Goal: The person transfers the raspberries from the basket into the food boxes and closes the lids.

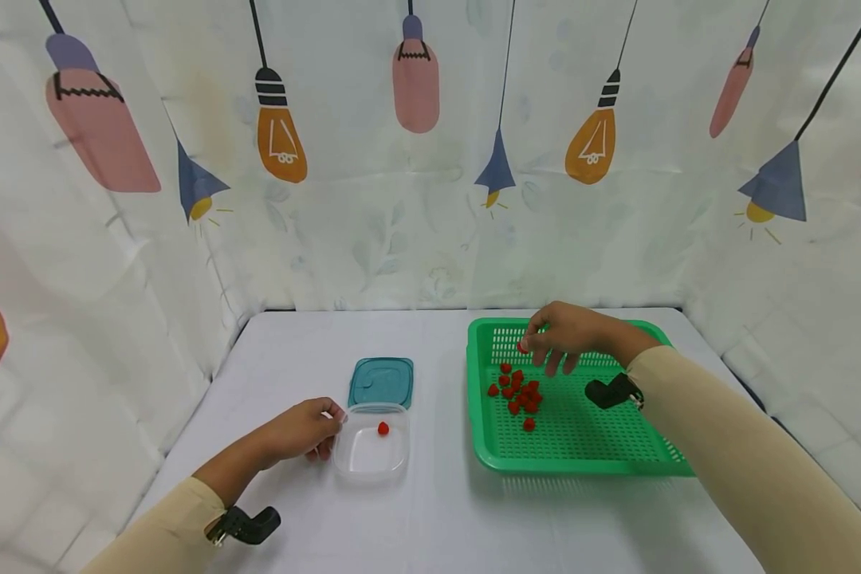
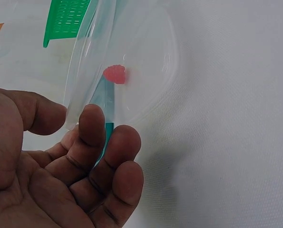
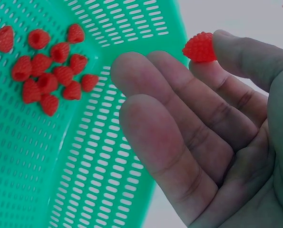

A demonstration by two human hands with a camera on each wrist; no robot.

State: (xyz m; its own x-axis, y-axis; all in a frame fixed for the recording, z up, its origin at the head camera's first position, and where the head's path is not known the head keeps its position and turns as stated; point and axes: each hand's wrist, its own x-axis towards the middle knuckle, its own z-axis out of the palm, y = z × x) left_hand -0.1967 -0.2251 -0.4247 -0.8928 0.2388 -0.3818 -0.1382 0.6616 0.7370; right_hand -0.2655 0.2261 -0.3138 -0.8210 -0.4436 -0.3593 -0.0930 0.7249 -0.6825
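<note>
My right hand pinches a red raspberry between thumb and index finger, above the back of the green basket. Its other fingers hang loosely bent. Below it, several raspberries lie clustered on the left part of the basket floor. At the left, my left hand holds the rim of a clear plastic container between thumb and index finger. A single raspberry sits inside that container.
Just behind the container lies a teal lid, flat on the white table. Fabric printed with lamps encloses the table at the back and sides. The basket's raised walls surround the loose raspberries.
</note>
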